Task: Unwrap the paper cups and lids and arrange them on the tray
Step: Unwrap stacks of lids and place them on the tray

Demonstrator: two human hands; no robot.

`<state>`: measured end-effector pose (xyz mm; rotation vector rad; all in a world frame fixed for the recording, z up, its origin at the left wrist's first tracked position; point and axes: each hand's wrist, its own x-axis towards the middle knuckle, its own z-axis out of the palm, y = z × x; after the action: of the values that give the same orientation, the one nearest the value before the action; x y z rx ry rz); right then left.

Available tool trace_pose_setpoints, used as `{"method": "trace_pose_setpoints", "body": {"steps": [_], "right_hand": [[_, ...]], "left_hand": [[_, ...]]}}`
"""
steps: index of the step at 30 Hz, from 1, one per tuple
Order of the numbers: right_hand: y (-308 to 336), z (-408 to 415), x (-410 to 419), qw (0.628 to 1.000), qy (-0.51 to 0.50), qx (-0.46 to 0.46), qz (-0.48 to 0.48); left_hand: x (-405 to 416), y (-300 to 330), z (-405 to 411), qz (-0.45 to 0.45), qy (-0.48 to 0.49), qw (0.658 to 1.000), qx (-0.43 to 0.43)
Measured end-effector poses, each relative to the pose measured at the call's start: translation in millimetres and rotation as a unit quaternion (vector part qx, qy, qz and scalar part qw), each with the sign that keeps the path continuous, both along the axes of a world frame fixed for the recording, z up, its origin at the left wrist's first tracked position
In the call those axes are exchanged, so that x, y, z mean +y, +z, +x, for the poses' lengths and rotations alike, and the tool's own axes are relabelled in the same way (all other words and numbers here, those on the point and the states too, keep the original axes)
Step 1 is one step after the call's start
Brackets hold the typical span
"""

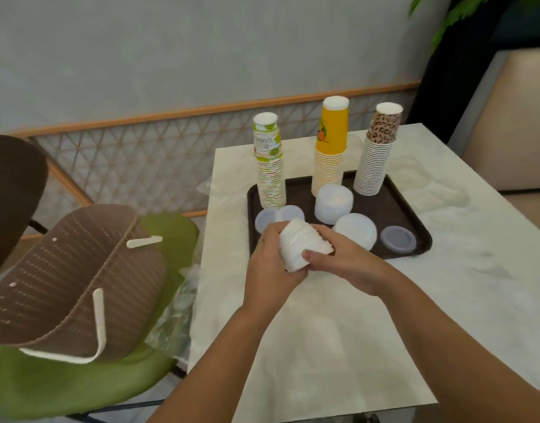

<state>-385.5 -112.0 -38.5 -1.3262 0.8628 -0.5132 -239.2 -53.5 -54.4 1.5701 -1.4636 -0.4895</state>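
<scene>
- Here, the left hand (pixel 270 264) and right hand (pixel 348 261) both curl around a stack of white lids (pixel 303 244) above the tray's (pixel 415 209) near edge.
- 3 cup stacks (pixel 329 148) line the tray's far edge, with lid piles (pixel 334 204) in front.
- The marble-look table (pixel 354 331) meets a lattice wall panel (pixel 125 160); a green chair (pixel 79 380) is at its left edge.

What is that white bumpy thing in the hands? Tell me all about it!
It is a stack of white lids, plastic by its look, with ridged rims packed tight. It lies tilted on its side over the near edge of the brown tray. The left hand and right hand grip it from either side.
</scene>
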Motion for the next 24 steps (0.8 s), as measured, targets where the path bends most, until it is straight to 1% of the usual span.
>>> {"method": "trace_pose_setpoints", "body": {"steps": [2, 4, 7, 9, 11, 14, 16, 19, 24], "right_hand": [[-1, -24, -8, 0.999, -0.016, 0.026, -0.012], [-4, -45, -16, 0.999, -0.023, 0.034, -0.007], [-14, -81, -28, 0.998, -0.041, 0.046, 0.002], [-18, -99, -34, 0.998, -0.032, 0.053, -0.007], [-19, -114, -39, 0.997, -0.028, 0.062, -0.033], [-18, -130, -49, 0.993, -0.047, 0.081, -0.078], [-20, -140, -58, 0.990, -0.059, 0.084, -0.102], [-23, -152, -73, 0.989, -0.065, 0.078, -0.111], [-32, -166, -100, 0.987, -0.072, 0.088, -0.116]], "left_hand": [[-12, 1, -21, 0.022, -0.037, 0.999, -0.005], [-25, 2, -36, 0.051, -0.098, 0.994, -0.006], [-47, 6, -52, 0.109, -0.219, 0.969, 0.013], [-61, 8, -56, 0.149, -0.268, 0.951, 0.048], [-77, 10, -65, 0.181, -0.286, 0.938, 0.077], [-98, 13, -81, 0.199, -0.288, 0.935, 0.063], [-111, 15, -94, 0.205, -0.290, 0.932, 0.069], [-129, 15, -106, 0.209, -0.297, 0.928, 0.087], [-159, 10, -126, 0.201, -0.299, 0.931, 0.058]]}}
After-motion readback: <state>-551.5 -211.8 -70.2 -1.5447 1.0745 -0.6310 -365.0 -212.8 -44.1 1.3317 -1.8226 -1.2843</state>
